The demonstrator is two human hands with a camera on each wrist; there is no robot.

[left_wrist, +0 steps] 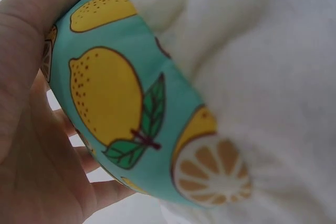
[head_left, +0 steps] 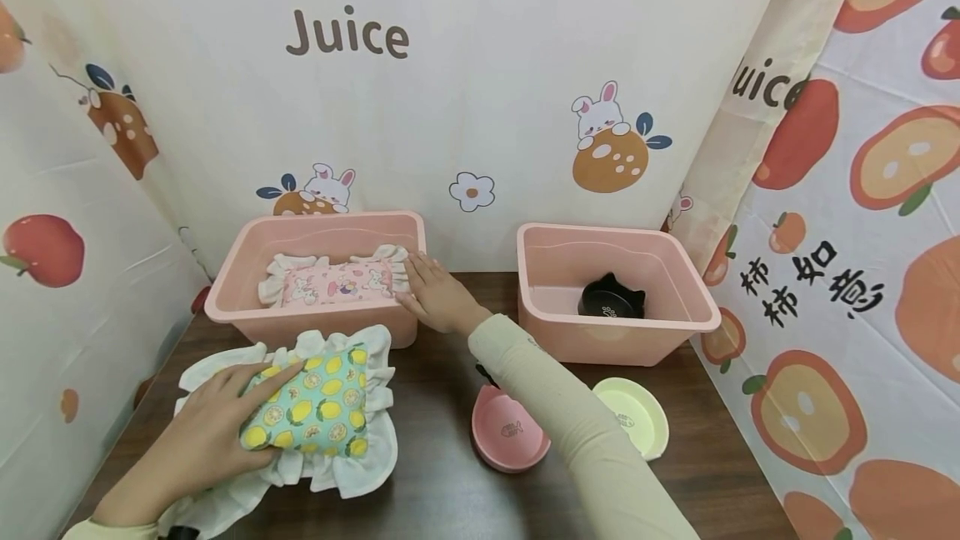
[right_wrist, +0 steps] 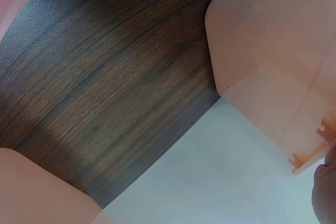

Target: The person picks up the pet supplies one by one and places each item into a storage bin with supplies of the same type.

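My left hand [head_left: 213,432] grips a small turquoise pillow [head_left: 322,402] printed with lemons and edged in white ruffles. It is held in front of the left pink bin, thumb on the near side and fingers spread over the top. In the left wrist view, the lemon-print fabric [left_wrist: 110,93] bulges against the palm. With fingers fairly straight, my right hand [head_left: 442,294] rests on the right rim of the left pink bin [head_left: 247,313]. Inside that bin lies a pink printed pillow [head_left: 341,283] with white ruffles. Only a sliver of the right hand shows in the right wrist view.
A second pink bin [head_left: 622,340] stands to the right, with a black cat-eared bowl [head_left: 611,298] inside. A pink bowl [head_left: 508,433] and a pale yellow-green bowl [head_left: 641,411] sit on the dark wooden table [head_left: 442,490], partly behind my right arm. Printed cloth surrounds the table.
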